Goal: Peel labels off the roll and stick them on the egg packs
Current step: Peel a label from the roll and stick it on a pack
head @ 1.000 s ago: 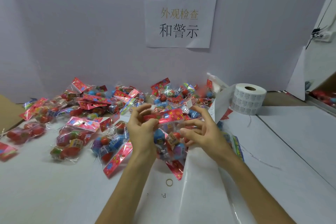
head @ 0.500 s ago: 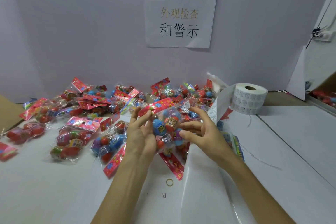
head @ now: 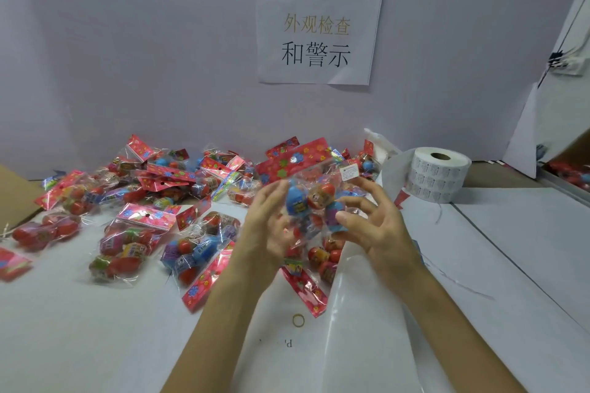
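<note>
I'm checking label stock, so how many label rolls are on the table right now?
1: the label roll stands back right on the table, beyond the right hand holding an egg pack. More may be hidden.

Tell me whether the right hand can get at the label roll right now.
Probably yes, once freed. The label roll stands just beyond the right hand, only its loose liner strip between them. But that hand holds the egg pack against the left hand and must let go first.
</note>
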{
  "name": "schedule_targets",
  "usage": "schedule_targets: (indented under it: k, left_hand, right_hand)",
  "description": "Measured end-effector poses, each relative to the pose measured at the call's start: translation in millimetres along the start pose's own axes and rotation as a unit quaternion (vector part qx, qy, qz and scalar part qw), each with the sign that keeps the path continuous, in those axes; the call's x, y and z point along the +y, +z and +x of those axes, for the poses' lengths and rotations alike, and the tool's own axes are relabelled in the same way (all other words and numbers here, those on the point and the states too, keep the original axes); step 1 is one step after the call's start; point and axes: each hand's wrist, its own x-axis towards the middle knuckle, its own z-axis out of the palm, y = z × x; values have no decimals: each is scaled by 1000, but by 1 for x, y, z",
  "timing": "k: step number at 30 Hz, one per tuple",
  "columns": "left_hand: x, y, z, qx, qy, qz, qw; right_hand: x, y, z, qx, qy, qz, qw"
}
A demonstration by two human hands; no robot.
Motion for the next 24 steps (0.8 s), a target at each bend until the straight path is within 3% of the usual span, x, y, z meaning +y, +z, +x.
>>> schedule_targets:
  k: [3,11,20,24]
  left_hand:
    - [-9,7,-2,-64,-12,90,994]
    - [-21,9,1,3,21,126,992]
    - [-21,10,2,33,6,106,994]
    - [-19,9,3,56,-26,51,997]
  right_hand:
    - [-3,-1,1,14,3,24,1000]
    - [-6,4,-1,42,19,-17,999]
    - [-3,5,-6,76,-99,-205,971]
    - [-1,5,-6,88,-148,-226,959]
